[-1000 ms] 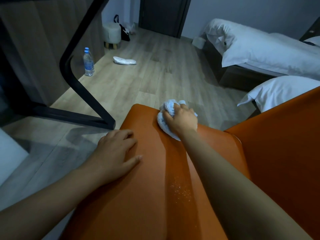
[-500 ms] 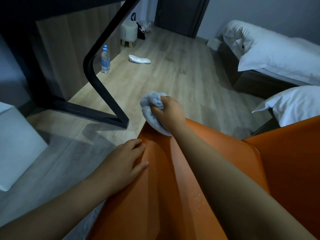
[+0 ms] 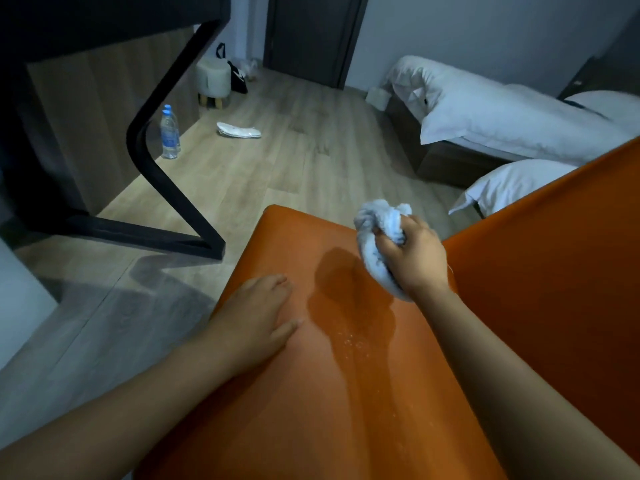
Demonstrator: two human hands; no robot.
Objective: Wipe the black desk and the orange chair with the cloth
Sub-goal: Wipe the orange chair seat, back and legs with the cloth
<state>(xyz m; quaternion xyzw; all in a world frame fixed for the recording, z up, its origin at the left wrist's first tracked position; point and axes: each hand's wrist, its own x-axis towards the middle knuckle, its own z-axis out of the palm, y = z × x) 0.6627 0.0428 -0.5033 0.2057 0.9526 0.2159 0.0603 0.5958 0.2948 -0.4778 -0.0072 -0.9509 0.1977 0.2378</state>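
Observation:
The orange chair (image 3: pixel 298 393) fills the lower middle of the head view, its seat in front of me and its backrest rising at the right. My right hand (image 3: pixel 414 261) grips a bunched white cloth (image 3: pixel 375 233) just above the seat's far right part, beside the backrest. A darker damp patch and small droplets show on the seat below the cloth. My left hand (image 3: pixel 256 320) rests flat on the seat's left side, fingers straight. The black desk (image 3: pixel 104 26) stands at the upper left with its angled black leg (image 3: pixel 162 188) reaching down to the floor.
On the wooden floor stand a water bottle (image 3: pixel 169 133), a white slipper (image 3: pixel 239 130) and a small pale stool (image 3: pixel 213 79) near a dark bag. Two beds with white bedding (image 3: pixel 502 119) line the right side. A dark door (image 3: pixel 311 36) is at the back.
My right hand with the cloth has swept from the seat's far left corner to its right side near the backrest. The left hand stays on the seat. The view has shifted.

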